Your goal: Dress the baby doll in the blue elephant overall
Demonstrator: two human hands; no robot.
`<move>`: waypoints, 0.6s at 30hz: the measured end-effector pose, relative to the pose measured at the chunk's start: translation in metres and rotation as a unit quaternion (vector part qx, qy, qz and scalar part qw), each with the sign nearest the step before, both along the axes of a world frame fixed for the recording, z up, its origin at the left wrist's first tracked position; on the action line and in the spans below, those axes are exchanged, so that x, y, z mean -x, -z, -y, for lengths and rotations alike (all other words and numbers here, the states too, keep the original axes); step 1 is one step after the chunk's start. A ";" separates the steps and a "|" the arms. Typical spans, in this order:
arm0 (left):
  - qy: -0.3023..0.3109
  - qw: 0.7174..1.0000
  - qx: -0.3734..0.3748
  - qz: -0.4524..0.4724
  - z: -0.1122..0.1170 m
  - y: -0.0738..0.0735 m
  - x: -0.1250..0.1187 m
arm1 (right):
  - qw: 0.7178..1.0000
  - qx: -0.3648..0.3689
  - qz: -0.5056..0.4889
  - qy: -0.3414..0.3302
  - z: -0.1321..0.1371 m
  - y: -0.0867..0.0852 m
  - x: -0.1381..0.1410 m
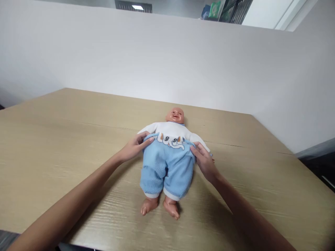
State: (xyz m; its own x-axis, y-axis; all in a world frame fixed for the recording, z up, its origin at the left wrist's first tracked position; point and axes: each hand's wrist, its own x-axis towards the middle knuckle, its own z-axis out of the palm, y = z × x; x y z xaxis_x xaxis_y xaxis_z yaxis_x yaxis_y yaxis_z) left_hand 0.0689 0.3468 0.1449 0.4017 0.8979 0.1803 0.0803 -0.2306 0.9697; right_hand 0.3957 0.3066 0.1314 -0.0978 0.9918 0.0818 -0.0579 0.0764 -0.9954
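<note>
A baby doll [176, 115] lies on its back, head away from me and bare feet toward me. It wears a white long-sleeved top [172, 128] and fuzzy light-blue pants [167, 167] with white cuffs and an elephant face at the waist. My left hand [137, 144] pinches the left side of the pants' waistband between thumb and fingers. On the other side, my right hand [204, 158] grips the waistband the same way. The doll's hand on the right shows only partly, behind my right hand.
The doll rests on a wide wooden table [65, 139] with a thin seam running across it. A pale wall or partition [157, 59] stands behind the far edge. Over its top show a green package [215, 9] and a dark slatted object [232, 12].
</note>
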 end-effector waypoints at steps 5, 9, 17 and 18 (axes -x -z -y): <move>-0.056 0.995 -0.061 -0.050 -0.023 -0.003 -0.021 | 0.998 -0.029 0.026 0.045 -0.034 0.003 0.009; -0.095 0.991 -0.041 -0.088 -0.029 0.010 -0.031 | 0.998 -0.019 0.040 0.047 -0.045 0.017 0.007; -0.021 0.999 0.043 -0.007 -0.015 0.042 -0.012 | 1.000 0.024 0.010 -0.013 -0.025 0.030 -0.001; -0.009 0.998 0.065 0.023 -0.015 0.042 -0.014 | 0.999 0.030 -0.003 -0.017 -0.024 0.031 0.002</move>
